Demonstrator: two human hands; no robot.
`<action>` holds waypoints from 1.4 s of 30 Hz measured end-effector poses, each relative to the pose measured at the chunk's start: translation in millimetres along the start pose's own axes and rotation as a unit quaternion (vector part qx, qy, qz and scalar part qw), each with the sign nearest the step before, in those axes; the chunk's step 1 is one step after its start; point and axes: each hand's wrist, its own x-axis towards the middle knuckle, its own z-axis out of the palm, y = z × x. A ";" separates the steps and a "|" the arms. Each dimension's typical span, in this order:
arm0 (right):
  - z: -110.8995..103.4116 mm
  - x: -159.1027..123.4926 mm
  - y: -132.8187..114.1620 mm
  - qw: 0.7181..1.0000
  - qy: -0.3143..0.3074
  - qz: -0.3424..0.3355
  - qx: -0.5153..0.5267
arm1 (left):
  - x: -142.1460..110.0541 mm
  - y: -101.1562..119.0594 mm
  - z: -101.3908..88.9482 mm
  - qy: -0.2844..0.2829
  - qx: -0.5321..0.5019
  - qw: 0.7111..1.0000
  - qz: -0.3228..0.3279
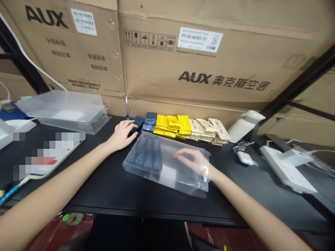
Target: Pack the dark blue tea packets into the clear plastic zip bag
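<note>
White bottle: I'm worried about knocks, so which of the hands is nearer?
Right. The right hand shows through the clear plastic box, left of the bottle and nearer the person; the left hand is farther left, at a dark blue packet.

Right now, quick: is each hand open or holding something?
Left hand: at a blue packet; grip can't be told.
Right hand: open, seen through the clear case.
</note>
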 end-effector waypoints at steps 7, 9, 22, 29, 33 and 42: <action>-1.2 -0.8 -0.5 1.000 -0.005 0.004 0.000 | -2.0 -7.8 6.0 -0.108 0.034 0.991 -0.067; -1.4 -0.8 -0.8 1.000 -0.005 0.004 -0.001 | -2.1 -6.5 5.1 -0.114 0.043 0.990 -0.064; -0.9 -0.5 -3.5 1.000 0.002 -0.003 -0.007 | 1.0 -0.8 -1.3 -0.047 0.044 0.995 -0.080; -1.2 -1.0 -4.6 1.000 0.000 -0.005 -0.012 | 2.2 -3.2 -0.9 -0.030 0.030 0.994 -0.100; -1.4 -0.9 -3.2 1.000 -0.001 -0.006 -0.015 | 1.4 -4.2 1.6 -0.016 0.005 0.996 -0.091; -2.4 -1.2 -3.4 1.000 -0.006 -0.001 -0.019 | 1.6 -7.2 2.1 0.038 -0.014 0.995 -0.090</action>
